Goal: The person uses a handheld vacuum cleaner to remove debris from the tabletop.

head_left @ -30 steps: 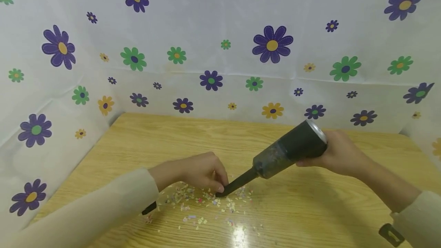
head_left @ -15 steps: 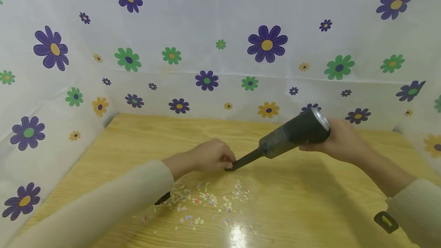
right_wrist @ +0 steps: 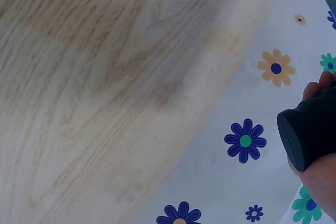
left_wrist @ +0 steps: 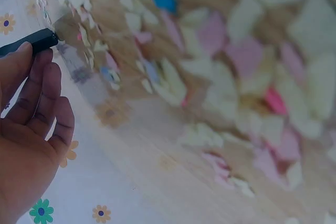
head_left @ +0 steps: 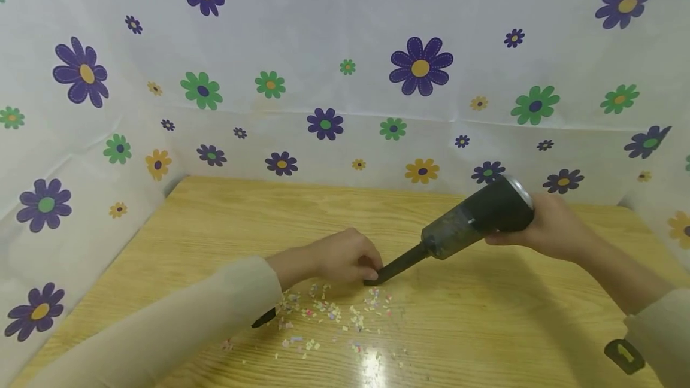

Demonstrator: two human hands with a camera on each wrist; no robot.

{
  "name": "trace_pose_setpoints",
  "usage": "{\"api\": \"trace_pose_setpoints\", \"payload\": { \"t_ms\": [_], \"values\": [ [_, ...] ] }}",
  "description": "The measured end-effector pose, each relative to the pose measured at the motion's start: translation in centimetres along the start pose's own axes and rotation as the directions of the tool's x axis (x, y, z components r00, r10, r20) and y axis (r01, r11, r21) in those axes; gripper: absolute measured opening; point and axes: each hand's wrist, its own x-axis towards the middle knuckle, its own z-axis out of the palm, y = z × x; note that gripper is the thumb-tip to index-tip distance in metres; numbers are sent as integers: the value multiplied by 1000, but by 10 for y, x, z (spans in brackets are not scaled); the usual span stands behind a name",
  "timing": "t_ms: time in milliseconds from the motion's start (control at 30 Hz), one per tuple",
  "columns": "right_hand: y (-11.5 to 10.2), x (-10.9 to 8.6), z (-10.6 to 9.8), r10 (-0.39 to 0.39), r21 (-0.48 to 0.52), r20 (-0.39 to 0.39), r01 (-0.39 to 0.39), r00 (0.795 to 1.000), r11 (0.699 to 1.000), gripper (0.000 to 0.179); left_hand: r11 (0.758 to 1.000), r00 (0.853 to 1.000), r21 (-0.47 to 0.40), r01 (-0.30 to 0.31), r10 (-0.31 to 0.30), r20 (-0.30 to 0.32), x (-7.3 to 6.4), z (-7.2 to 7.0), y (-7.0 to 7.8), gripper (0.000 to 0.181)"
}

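In the head view my right hand grips a dark handheld vacuum that slants down to the left. Its body has a see-through dust chamber with grey matter inside, and a silver rim rings the back end. The black handle fills the right hand in the right wrist view. My left hand pinches the tip of the narrow nozzle, fingers curled at its end, close over the table. Small paper confetti in yellow, pink and blue lies scattered just in front of the nozzle tip.
The wooden table has a shiny light reflection near its front. A white flower-print sheet stands behind the table and along both sides. Black straps hang at both sleeves.
The nozzle tip, pinched by the left hand, has moved from among the confetti to just behind it. The vacuum has shifted a little to the right. Both hands keep their hold.
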Motion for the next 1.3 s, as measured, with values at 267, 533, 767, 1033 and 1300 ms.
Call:
{"api": "trace_pose_setpoints", "payload": {
  "t_ms": [267,533,767,1033,1300],
  "values": [
    [3,-4,1,-33,-3,-3,33,999,999,49,999,1000,-44,-18,19,14,-1,4,0,10],
    [4,-3,2,-36,26,37,35,999,999,54,994,998,-94,-48,51,29,-7,4,5,9],
    [10,-4,1,-62,40,27,61,998,997,57,988,997,-139,-68,72,28,-7,5,10,10],
    [28,-10,-8,-64,54,2,64,998,996,61,995,998,-92,-39,43,49,9,8,20,11],
    [40,-12,-7,49,14,24,-49,999,999,60,1000,1000,16,10,-10,27,23,10,19,12]
  ]
}}
